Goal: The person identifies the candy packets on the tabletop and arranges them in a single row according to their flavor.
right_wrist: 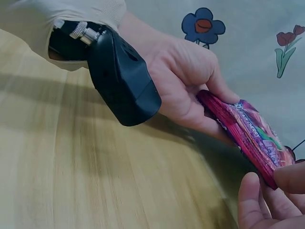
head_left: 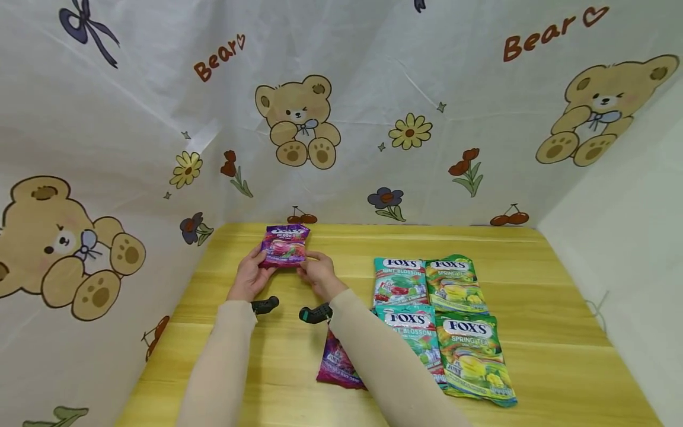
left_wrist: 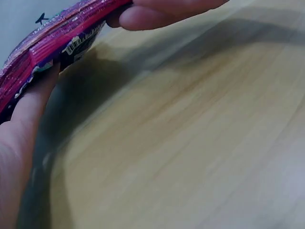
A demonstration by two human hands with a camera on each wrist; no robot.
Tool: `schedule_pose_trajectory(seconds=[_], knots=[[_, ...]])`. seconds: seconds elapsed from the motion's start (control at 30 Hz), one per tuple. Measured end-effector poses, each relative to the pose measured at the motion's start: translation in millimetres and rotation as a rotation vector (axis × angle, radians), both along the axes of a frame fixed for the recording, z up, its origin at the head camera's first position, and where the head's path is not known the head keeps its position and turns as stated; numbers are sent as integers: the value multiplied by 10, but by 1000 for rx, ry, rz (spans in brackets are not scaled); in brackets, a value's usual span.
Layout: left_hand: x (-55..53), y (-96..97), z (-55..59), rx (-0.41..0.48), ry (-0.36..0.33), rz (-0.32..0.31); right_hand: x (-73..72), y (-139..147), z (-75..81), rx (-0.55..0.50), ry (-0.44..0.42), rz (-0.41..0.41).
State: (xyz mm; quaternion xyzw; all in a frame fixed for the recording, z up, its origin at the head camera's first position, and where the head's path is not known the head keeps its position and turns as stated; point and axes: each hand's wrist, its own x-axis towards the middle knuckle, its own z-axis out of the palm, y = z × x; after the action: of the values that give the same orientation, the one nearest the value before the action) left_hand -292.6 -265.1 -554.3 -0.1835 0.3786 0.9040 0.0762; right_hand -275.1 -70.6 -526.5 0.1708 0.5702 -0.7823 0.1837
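Both hands hold a purple-pink bag of Fox's berries candy (head_left: 285, 244) at the far left of the table. My left hand (head_left: 251, 274) grips its left side, and my right hand (head_left: 320, 276) pinches its lower right corner. In the right wrist view the thumb of the right hand (right_wrist: 183, 78) lies on top of the bag (right_wrist: 252, 138) with fingers beneath. Seen from the left wrist, the bag (left_wrist: 57, 45) is tilted and raised above the wood, its barcode side facing down.
Right of centre lie two teal mint blossom bags (head_left: 400, 281) and two green-yellow spring tea bags (head_left: 474, 359) in rows. Another purple bag (head_left: 337, 363) is partly hidden beneath the right sleeve. A bear-print cloth (head_left: 352, 59) hangs behind the wooden table (head_left: 555, 332).
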Motion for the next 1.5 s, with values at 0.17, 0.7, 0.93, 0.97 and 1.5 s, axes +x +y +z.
schedule_pose_trajectory(seconds=[0.17,0.7,0.93,0.97,1.5], knots=[[13,-81,-35,-33,7,-16,34,-37,-19,8,2,33],[-73,-40,-59,-254,-71,1,61,22,-149,-25,-4,151],[-130,-26,36,-421,-128,5,14,59,-132,-46,-35,168],[-132,-25,45,-437,-129,6,8,63,-129,-43,-37,174],[-80,-152,36,-508,-163,41,-61,92,-73,-3,55,379]])
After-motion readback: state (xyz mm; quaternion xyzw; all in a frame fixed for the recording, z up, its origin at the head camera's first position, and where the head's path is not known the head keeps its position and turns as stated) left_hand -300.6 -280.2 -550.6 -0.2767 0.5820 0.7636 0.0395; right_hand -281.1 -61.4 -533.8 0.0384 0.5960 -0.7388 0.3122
